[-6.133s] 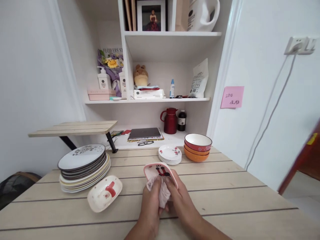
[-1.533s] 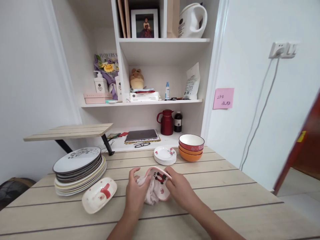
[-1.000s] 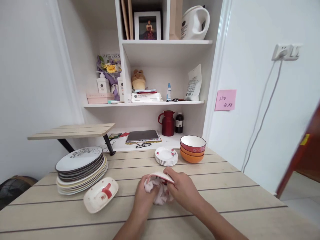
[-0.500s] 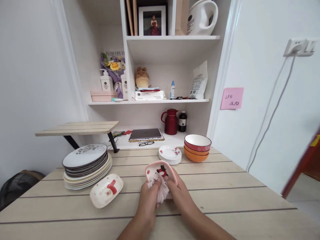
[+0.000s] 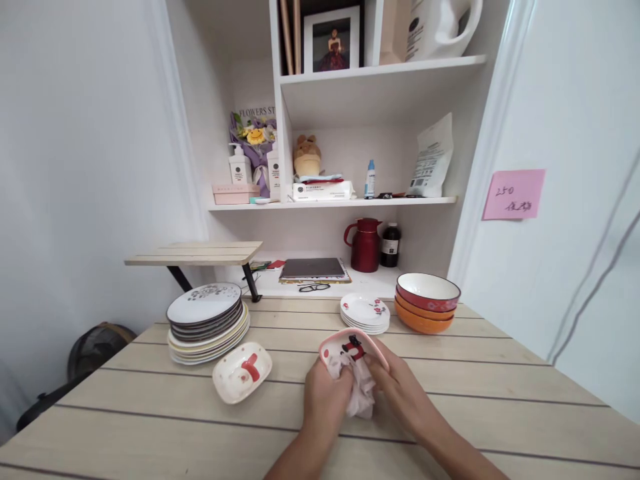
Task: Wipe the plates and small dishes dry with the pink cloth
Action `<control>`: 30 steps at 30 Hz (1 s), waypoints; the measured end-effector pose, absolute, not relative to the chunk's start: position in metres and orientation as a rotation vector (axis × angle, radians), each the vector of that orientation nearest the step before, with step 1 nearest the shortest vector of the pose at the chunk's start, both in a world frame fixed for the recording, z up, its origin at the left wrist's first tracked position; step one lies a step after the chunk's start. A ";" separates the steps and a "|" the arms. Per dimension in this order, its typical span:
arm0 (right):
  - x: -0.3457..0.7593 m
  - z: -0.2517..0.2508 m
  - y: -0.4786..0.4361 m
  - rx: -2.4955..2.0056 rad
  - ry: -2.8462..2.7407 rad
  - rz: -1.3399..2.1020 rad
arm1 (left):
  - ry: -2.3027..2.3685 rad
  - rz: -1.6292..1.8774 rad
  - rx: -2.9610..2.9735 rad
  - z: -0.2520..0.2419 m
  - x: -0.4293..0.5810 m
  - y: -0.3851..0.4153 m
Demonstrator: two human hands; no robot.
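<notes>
My right hand [image 5: 403, 393] grips a small pink-rimmed dish [image 5: 345, 345] with a red and black figure painted inside, tilted up toward me above the wooden table [image 5: 500, 400]. My left hand [image 5: 325, 399] is closed on a crumpled pale cloth [image 5: 361, 395] and presses it into the dish's hollow. Both hands meet just below the dish, near the table's middle.
A second painted small dish [image 5: 242, 372] lies to the left, beside a tall stack of large plates [image 5: 206, 321]. Behind are a stack of small floral saucers [image 5: 365, 313] and three nested bowls [image 5: 428, 301]. White shelves, a red jug [image 5: 365, 244] and a laptop [image 5: 313, 268] stand at the back.
The dish stays in my right hand while my left hand shifts the cloth over it. The camera has swung left, so everything sits further right in view.
</notes>
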State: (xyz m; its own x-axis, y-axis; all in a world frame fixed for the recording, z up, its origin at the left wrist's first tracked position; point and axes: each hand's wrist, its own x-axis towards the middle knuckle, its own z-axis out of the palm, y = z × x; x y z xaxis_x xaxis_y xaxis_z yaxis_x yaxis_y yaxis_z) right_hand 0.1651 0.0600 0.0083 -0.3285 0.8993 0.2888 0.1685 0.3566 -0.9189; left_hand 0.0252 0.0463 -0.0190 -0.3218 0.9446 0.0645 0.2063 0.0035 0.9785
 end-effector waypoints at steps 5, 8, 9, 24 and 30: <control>0.169 0.021 0.057 -1.150 -1.951 0.905 | 1.904 1.317 1.291 -0.017 0.021 0.044; 0.171 0.032 0.050 -1.318 -2.133 0.663 | 1.979 1.265 1.328 -0.011 0.022 0.037; 0.171 0.036 0.047 -1.369 -2.202 0.545 | 2.003 1.233 1.352 -0.009 0.023 0.034; 0.164 0.017 0.060 -1.033 -1.676 0.913 | 1.521 1.363 1.321 -0.021 0.012 0.050; 0.139 0.004 0.051 -0.818 -1.436 1.221 | 1.156 1.525 0.821 -0.014 0.016 0.046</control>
State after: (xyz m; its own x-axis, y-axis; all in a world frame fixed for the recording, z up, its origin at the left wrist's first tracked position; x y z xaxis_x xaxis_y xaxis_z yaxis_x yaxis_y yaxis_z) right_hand 0.1389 0.0514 0.0041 -0.2331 0.9337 0.2717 -0.1184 0.2500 -0.9610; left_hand 0.0164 0.0459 -0.0136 -0.2578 0.9647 -0.0544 -0.3128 -0.0301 0.9493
